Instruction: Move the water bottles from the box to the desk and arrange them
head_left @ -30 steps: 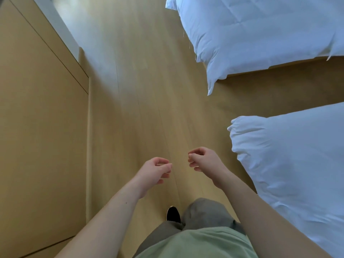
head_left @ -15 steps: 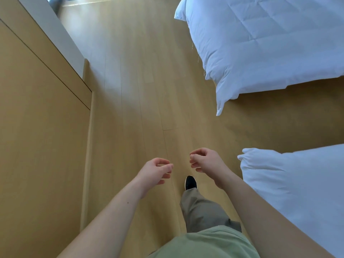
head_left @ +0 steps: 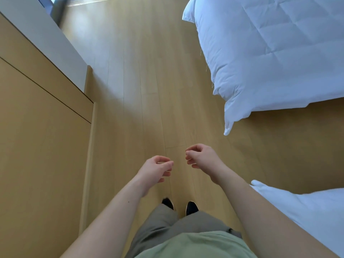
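Note:
No water bottle, box or desk is in view. My left hand (head_left: 155, 169) hangs in front of me over the wooden floor, fingers loosely curled, holding nothing. My right hand (head_left: 200, 155) is beside it, a little higher and to the right, fingers also loosely curled and empty. The two hands are a short gap apart and touch nothing.
A wooden cabinet front (head_left: 41, 146) runs along the left. One white-duvet bed (head_left: 270, 53) stands at the upper right and another bed's corner (head_left: 307, 211) at the lower right. The wooden floor (head_left: 139, 90) stretches ahead between them. Both my dark shoes show below.
I have walked forward: the far bed is nearer and lower in view, the near bed's corner has slid down to the right. Both feet are now side by side. Hands keep their pose.

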